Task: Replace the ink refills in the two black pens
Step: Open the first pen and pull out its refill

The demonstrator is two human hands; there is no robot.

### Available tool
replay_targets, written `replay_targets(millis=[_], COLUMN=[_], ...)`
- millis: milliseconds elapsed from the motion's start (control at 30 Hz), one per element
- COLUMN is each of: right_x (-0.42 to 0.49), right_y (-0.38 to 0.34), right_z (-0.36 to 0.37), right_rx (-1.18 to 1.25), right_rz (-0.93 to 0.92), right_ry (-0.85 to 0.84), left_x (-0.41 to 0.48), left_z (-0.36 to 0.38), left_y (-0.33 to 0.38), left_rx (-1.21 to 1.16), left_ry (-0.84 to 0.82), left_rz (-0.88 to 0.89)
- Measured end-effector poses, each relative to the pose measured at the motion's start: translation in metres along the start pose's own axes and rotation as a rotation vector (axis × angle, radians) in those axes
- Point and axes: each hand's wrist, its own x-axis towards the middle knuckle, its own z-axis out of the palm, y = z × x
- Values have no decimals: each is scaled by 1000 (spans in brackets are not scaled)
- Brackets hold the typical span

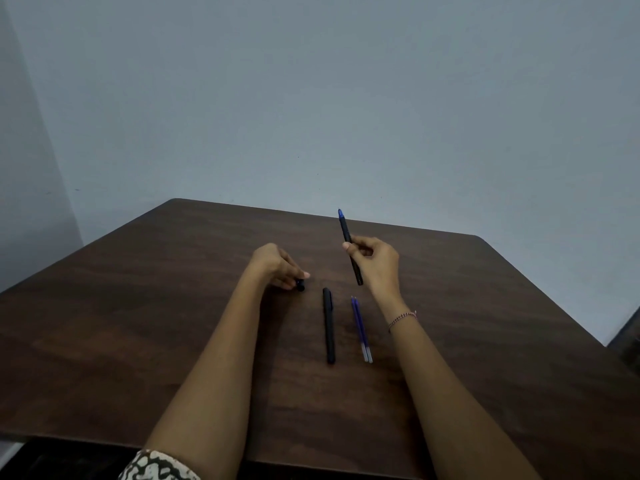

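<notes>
My right hand (pixel 375 259) grips a black pen body (pixel 346 233) with a blue end, held tilted above the table. My left hand (pixel 277 266) rests low on the table and pinches a small black pen part (pixel 300 285), seemingly a cap. A second black pen (pixel 329 325) lies capped on the table between my forearms, pointing away from me. Just right of it lie two blue refills (pixel 360 327) side by side, their pale ends toward me.
The dark wooden table (pixel 173 306) stands against a plain grey-blue wall. Its far edge runs just behind the raised pen, and its right corner is rounded. A dark object (pixel 627 337) shows past the right edge.
</notes>
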Motion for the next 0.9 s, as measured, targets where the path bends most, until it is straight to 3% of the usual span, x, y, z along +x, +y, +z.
replay_targets(millis=[233,333,400,467,533,733,900], right_x=[4,6,7,6,4,-1,-2], right_y=[2,4,5,4,1,0,-1], right_z=[0,-1,-2,-1,1,-2,-5], right_rx=[114,211,305,386,443,588,556], right_rz=[76,108,141,176,192,216,228], right_ry=[-24,-43,-73,-105,-141,-282,-338], left_x=[4,6,6,0,-6,-7,-1], left_z=[2,3,4,10,23,47,45], left_y=[-1,-1,5,16,26,34,30], left_rx=[97,186,-23,-357,-531,-833,-894], left_ry=[18,227,337,258,110,-262,-306], left_rz=[-13,104,265,396,467,523,607])
